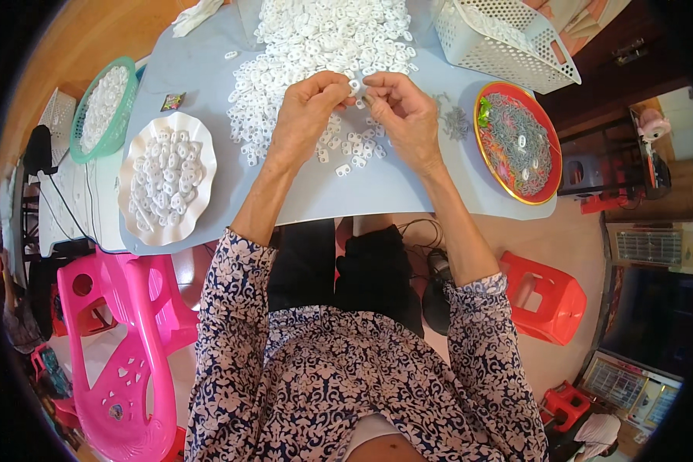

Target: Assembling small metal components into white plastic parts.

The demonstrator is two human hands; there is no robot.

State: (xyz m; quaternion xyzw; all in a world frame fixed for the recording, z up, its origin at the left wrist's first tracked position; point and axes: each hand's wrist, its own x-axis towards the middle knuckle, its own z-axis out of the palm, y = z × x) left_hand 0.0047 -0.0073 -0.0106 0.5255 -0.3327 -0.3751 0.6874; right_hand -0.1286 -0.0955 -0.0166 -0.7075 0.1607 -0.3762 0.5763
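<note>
My left hand [304,119] pinches a small white oval plastic piece [354,86] with holes, above the table. Close beside it, the fingertips of my right hand [406,123] are pressed together; what they hold, if anything, is too small to tell. Beyond and under both hands spreads a large heap of similar white plastic pieces [331,38], with some scattered nearer me. To the left, a white scalloped dish [131,200] holds more white pieces. On the right stands a red round tray [553,154] with a gold rim, filled with thin grey pieces and one white piece on top.
A few thin grey pieces [454,122] lie beside my right hand. A white perforated basket [477,58] stands at the far right, a green basket [77,135] at the far left. A pink chair [158,377] and a red stool [550,296] flank me below the grey-blue table [308,202].
</note>
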